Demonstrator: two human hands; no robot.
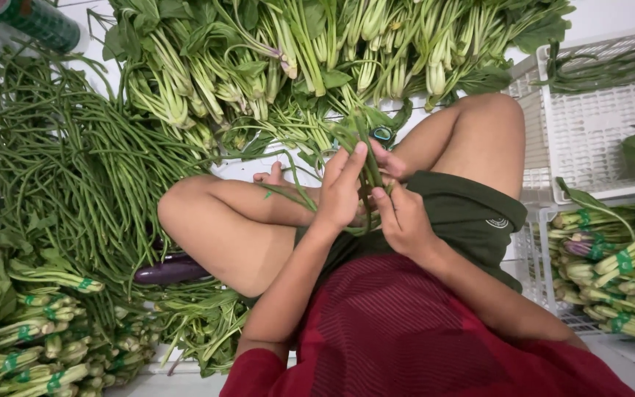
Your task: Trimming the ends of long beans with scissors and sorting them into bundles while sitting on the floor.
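My left hand (339,192) and right hand (400,213) both clasp a leafy stem bunch (359,140); its lower stems hidden behind my fingers.

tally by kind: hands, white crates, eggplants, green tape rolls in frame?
Bare hands, both gripping one small bunch of green leafy stems: 2 (left hand, right hand)
White plastic lattice crates: 2 ()
Dark purple eggplant: 1
Green tape roll: 1
Total: 6
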